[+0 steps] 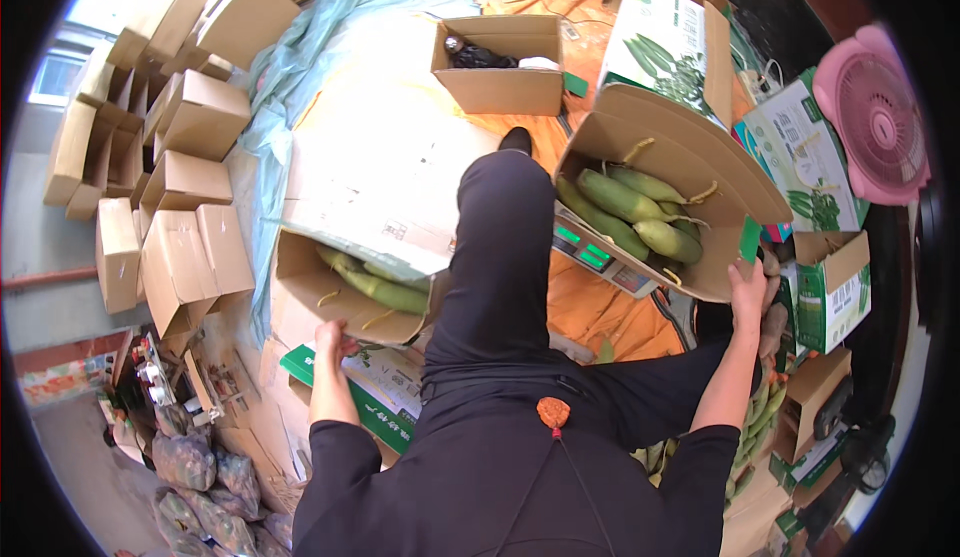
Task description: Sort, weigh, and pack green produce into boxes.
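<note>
My left hand is closed on the near edge of a cardboard box at the left. Long green radishes with thin yellow roots lie in that box. At the right, another open cardboard box is filled with several green radishes and rests on a scale with a lit green display. My right hand grips this box at its near right corner, beside a green flap tab; the fingertips are partly hidden.
Empty cardboard boxes are stacked at the left. An open box with a black item stands ahead on orange sheeting. Printed radish cartons and a pink fan stand at the right. More green produce lies beside my right arm.
</note>
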A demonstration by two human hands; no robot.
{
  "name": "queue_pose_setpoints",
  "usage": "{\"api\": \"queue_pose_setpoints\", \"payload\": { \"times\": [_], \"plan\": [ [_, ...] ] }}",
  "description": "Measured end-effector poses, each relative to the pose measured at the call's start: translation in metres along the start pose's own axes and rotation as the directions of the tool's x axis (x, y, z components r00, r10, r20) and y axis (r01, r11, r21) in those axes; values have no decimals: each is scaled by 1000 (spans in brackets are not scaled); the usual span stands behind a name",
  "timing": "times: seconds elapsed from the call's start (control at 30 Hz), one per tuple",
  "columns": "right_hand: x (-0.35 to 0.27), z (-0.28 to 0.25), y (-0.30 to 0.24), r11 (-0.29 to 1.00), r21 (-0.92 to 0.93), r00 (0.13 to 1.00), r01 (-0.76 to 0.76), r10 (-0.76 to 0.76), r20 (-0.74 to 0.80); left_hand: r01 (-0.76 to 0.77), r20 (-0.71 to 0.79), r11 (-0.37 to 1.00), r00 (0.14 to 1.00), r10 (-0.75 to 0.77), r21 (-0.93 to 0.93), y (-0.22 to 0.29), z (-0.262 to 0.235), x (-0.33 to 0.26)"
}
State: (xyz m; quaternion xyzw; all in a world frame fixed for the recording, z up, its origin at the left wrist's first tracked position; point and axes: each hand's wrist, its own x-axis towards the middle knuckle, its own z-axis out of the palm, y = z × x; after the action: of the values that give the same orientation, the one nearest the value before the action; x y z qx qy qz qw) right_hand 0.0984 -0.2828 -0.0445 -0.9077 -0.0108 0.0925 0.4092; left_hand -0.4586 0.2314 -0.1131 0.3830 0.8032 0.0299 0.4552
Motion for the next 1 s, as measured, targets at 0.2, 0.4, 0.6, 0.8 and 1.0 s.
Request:
{"api": "queue_pose_setpoints", "payload": {
  "times": [0.2,0.4,0.6,0.8,1.0],
  "plan": [
    [-2,-4,0,998,49,999,-25,24,26,112,-67,987,992,-105,118,-37,-54,-7],
    [3,-2,7,999,39,999,-25,24,26,210,-66,943,978,-200,259,-49,-67,-14],
    [5,-3,8,997,69,999,-22,20,42,308,-212,707,951,-223,637,0,-65,-33],
    [5,-6,10,993,118,1000,15,-16,9,-496,-168,413,465,869,764,92,-59,-83],
    [4,-1,13,998,-57,999,-9,7,-39,-967,195,230,249,949,112,240,68,-220]
  ]
}}
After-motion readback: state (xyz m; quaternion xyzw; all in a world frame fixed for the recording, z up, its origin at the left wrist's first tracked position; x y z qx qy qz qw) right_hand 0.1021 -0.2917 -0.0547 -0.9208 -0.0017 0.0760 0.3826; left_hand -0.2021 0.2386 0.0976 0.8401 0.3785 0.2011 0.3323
